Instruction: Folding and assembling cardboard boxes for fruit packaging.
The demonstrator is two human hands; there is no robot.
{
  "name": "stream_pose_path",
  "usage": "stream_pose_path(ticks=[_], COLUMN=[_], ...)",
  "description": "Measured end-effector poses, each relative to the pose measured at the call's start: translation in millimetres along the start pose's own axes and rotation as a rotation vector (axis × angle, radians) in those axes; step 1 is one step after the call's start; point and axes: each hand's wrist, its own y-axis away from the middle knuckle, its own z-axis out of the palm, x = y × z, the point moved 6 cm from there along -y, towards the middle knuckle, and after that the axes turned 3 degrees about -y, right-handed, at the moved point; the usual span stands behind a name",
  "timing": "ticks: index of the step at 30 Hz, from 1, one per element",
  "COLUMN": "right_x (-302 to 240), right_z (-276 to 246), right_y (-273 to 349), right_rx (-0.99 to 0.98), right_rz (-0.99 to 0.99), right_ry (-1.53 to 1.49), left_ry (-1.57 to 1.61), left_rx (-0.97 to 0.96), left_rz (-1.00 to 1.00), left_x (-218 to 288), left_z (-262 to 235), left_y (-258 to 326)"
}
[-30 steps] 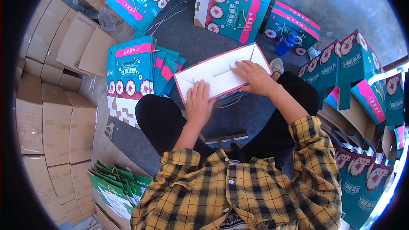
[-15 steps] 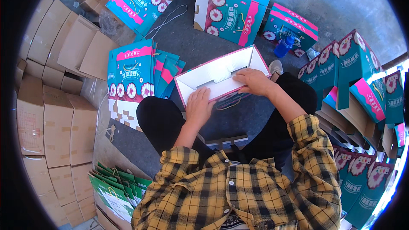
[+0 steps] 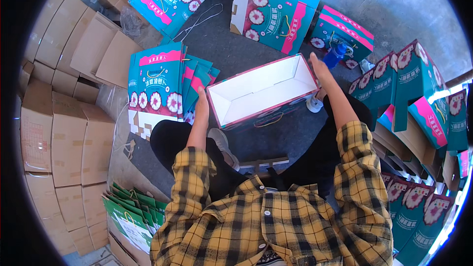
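An open-topped carton (image 3: 260, 80) with a white inside and a teal and pink outside stands on the floor between my knees. Its bottom flaps lie flat inside, and a yellow cord handle hangs on the near side. My left hand (image 3: 201, 106) is upright beside the carton's left end, fingers stretched out. Off the right end, near the far corner, my right hand (image 3: 320, 70) is also held straight with the fingers extended. Neither hand grips the carton; whether the palms touch it I cannot tell.
Flat teal cartons (image 3: 155, 79) are stacked at the left, with more (image 3: 276, 7) at the far side. A blue bottle (image 3: 335, 54) stands beside a finished carton (image 3: 342, 32). Brown boxes (image 3: 69, 138) line the left; teal cartons (image 3: 416, 76) pile up right. Green bags (image 3: 130, 216) sit lower left.
Both hands have come out of the carton and moved apart to its two ends. The bottom flaps, raised before, now lie flat.
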Motion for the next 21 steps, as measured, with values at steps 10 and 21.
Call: stream_pose_path(ticks=[10, 21], right_x=[39, -62], right_z=[17, -31], right_y=[14, 41], right_rx=[-0.250, -0.246], right_rz=[0.328, -0.103], right_ry=[-0.246, -0.771], left_ry=[0.413, 0.597], left_rx=[-0.442, -0.411], left_rz=[-0.427, 0.033], left_x=[-6, 30], left_z=[55, 12], left_y=[32, 33])
